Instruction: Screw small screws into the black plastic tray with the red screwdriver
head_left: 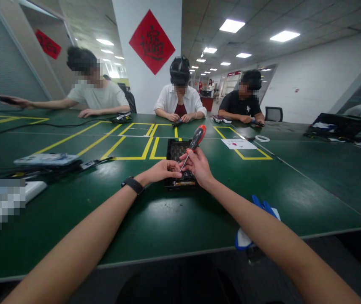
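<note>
With right hand [200,166], pinches grey-and-red-handled, metal-shafted screwdriver [195,142], slanting lengthwise down leftward to its tip beside left hand [158,172] (nearer that tip, fingers curled, grip unclear), over open black rectangular case [174,150] on green tabletop [155,228].

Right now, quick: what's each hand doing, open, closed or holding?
Left hand: fingers bent by the screwdriver tip, over the black case; cannot tell if it grips anything.
Right hand: closed, holding the screwdriver.
</note>
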`<state>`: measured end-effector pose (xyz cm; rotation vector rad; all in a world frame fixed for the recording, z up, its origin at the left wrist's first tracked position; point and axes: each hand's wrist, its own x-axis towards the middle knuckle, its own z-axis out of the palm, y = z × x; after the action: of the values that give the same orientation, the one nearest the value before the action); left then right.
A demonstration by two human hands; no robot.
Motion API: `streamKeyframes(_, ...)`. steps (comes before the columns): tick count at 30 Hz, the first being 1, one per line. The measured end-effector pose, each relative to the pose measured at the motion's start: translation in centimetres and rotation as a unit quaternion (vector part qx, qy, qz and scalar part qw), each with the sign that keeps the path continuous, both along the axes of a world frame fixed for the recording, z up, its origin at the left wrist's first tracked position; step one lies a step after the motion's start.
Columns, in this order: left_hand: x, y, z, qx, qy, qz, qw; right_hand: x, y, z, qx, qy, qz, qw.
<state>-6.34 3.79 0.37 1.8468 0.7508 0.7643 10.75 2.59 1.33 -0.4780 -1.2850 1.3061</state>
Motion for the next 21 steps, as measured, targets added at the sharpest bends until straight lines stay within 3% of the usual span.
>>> streamKeyframes(6,-0.07,-0.05,0.01,-0.003,0.004,-0.012,1.0,0.03,-0.14,0.04,0.018,-0.004,0.002,1.0)
streamKeyframes(15,-0.59,0.41,-0.04,-0.012,0.006,-0.054,0.998,0.39,0.36,-0.42,-0.015,0.016,0.055,0.998)
streamKeyframes(21,-0.28,0.22,-0.01,0.0,0.018,-0.038,0.999,0.13,0.06,-0.25,-0.002,-0.01,0.019,1.0)
